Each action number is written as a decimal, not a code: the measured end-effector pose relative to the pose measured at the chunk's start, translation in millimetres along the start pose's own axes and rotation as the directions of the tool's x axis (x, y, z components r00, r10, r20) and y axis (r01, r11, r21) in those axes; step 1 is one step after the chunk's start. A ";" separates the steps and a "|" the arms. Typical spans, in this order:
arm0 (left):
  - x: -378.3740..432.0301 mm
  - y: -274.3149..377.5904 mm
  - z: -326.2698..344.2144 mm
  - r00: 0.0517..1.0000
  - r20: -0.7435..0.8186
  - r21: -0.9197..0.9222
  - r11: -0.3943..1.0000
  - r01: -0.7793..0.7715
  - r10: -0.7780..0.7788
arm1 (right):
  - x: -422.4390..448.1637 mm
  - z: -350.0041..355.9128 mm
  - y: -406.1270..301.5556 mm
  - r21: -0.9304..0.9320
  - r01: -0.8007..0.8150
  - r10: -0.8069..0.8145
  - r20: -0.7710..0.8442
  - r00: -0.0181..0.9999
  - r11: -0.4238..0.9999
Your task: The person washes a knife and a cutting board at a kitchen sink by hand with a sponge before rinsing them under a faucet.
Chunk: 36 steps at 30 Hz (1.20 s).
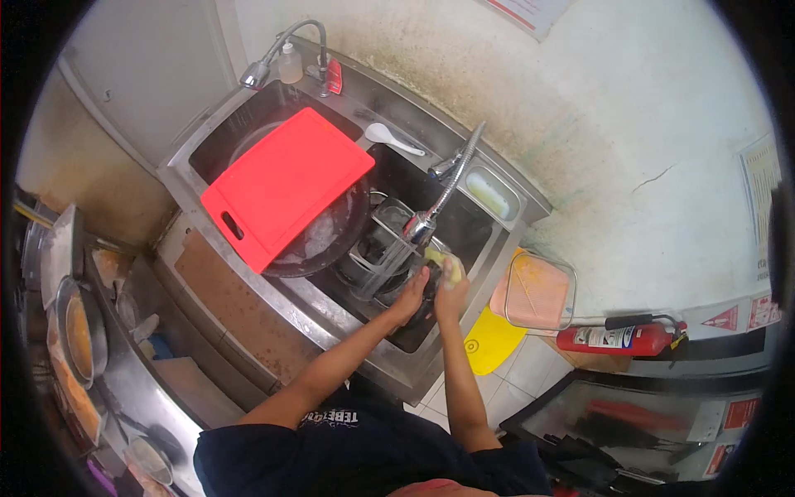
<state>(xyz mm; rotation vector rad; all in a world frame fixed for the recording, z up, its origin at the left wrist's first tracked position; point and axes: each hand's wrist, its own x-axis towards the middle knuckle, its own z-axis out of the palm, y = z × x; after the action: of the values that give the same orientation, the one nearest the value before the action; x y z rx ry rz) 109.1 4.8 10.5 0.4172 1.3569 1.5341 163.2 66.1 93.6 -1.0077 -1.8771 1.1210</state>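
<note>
Over the right basin of a steel double sink (292, 314), my left hand (410, 298) grips a dark item (428, 295) whose kind I cannot make out. My right hand (451, 292) presses a yellow sponge (448, 264) close against it. Just left of the sponge, a chrome spray faucet head (420, 228) sends water down (388, 270) into the basin. Metal and dark vessels (397, 217) lie under the stream, partly hidden by it. A red cutting board (289, 186) rests across the sink on a wide dark pan (323, 239) holding suds.
Behind the basins are a white ladle (392, 138), a soap bottle (290, 64) and a steel container (494, 194) of cloudy liquid. To the right sit a wire-rimmed basket (540, 289), a yellow board (494, 341) and a fire extinguisher (615, 338). A steel counter (146, 397) with pans stands left.
</note>
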 end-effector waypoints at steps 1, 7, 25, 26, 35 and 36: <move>-5.5 10.4 9.5 1.000 0.005 0.000 1.000 0.010 -0.010 | -5.5 -1.2 3.1 -0.004 -0.010 0.010 -0.003 1.000 1.000; -1.6 -7.9 16.2 0.997 0.013 -0.242 0.968 0.073 -0.072 | -34.0 -6.5 6.3 -0.104 0.311 -0.314 -0.019 0.949 0.945; -31.3 65.7 36.9 0.985 0.126 -0.541 0.824 0.168 -0.118 | -5.8 -16.8 -20.0 0.021 0.185 -0.184 -0.024 0.983 0.983; -27.7 54.4 35.1 0.987 0.146 -0.643 0.751 0.150 -0.073 | -9.3 -15.1 -20.4 0.023 0.186 -0.185 -0.020 0.982 0.982; 0.3 19.5 30.2 0.934 -0.345 -0.470 0.845 -0.255 0.090 | -80.8 5.4 8.8 -0.001 -0.153 0.152 -0.120 0.981 0.988; 2.9 16.9 28.8 0.935 -0.345 -0.475 0.845 -0.247 0.079 | -89.0 4.5 13.5 -0.030 -0.171 0.166 -0.114 0.979 0.985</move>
<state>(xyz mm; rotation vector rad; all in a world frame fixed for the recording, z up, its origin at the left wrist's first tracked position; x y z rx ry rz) 122.8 25.0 33.4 -0.0550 1.0943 2.0983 201.7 -9.6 63.3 -1.2458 -1.7570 1.1032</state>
